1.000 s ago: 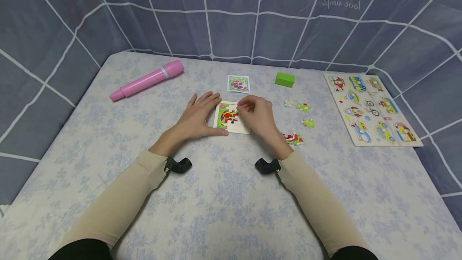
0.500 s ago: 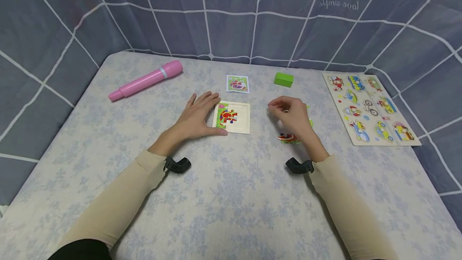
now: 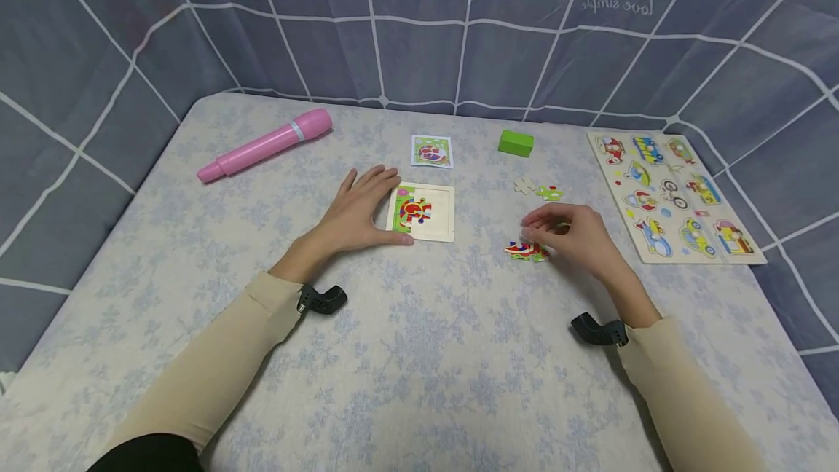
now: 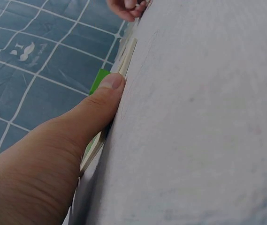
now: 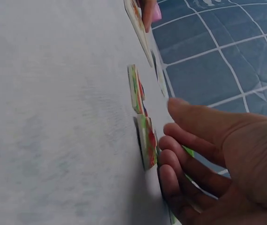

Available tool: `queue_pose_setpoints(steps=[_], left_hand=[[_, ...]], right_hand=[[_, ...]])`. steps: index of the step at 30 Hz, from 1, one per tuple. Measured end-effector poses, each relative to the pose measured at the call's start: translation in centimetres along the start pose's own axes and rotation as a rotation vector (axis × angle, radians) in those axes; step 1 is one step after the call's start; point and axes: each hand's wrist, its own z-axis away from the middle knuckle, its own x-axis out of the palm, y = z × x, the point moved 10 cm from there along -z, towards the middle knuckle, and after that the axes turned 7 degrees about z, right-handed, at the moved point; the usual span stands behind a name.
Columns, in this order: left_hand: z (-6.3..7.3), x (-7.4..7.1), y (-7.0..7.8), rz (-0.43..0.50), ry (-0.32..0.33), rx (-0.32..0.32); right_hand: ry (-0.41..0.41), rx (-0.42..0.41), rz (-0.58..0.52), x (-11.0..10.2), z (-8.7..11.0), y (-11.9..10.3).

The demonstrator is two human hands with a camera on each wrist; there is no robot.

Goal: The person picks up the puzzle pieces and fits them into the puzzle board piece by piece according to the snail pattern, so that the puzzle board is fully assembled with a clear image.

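My left hand (image 3: 354, 213) lies spread against the left side of a square wooden puzzle tray (image 3: 443, 215), thumb along its front edge. The tray's left part carries green and red joined jigsaw pieces (image 3: 414, 210); its right part shows bare wood. My right hand (image 3: 577, 235) hovers to the right with loosely bent fingers, beside a few red and green jigsaw pieces (image 3: 521, 250). In the right wrist view the thumb stands apart from the fingers, close by a flat jigsaw piece (image 5: 147, 140), with nothing seen between them. A green piece is mostly hidden under the right hand.
A small picture card (image 3: 432, 151) and a green block (image 3: 515, 143) lie behind the tray. Pale and green jigsaw pieces (image 3: 549, 193) lie behind the right hand. A pink microphone-shaped tube (image 3: 265, 146) is at the left, a vehicle puzzle board (image 3: 675, 199) at the right.
My right hand has moved rightward from the tray, past the loose pieces, and slightly toward me. Its fingers have loosened. The left hand and the tray have stayed in place.
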Motion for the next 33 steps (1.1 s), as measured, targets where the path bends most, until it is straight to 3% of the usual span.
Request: queue_pose_setpoints(steps=[4, 11, 33], left_hand=[[-0.1, 0.1, 0.0, 0.0, -0.002, -0.001], [-0.2, 0.3, -0.2, -0.001, -0.004, -0.01], [-0.2, 0.1, 0.0, -0.005, 0.0, -0.007]], right_hand=[[-0.046, -0.037, 0.014, 0.5, 1.1, -0.2], [-0.028, -0.148, 0.092, 0.3, 2.2, -1.2], [0.051, -0.146, -0.036, 1.1, 2.2, -1.6]])
